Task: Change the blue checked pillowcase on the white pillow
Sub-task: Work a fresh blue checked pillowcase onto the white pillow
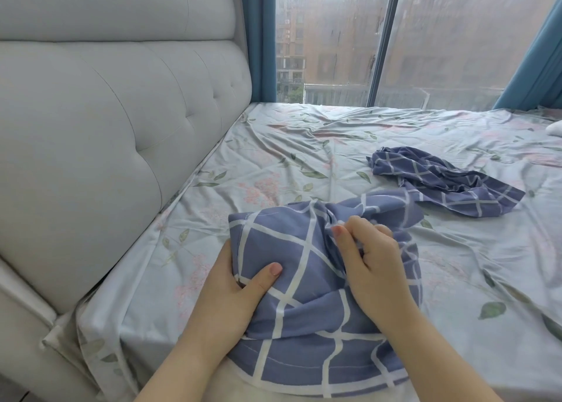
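Lying bunched at lower centre, the blue checked pillowcase (304, 319) is gripped by my left hand (234, 292), pinched by my right hand (371, 268).

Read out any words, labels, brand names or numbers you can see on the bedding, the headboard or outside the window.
No text can be read anywhere in this view.
Blue checked pillowcase: white grid lines only, no tag showing.
Crumpled blue checked cloth: grid lines only.
Bedsheet: leaf and flower print, no words.
Headboard: plain.
Buildings beyond the window: too blurred, no legible sign.
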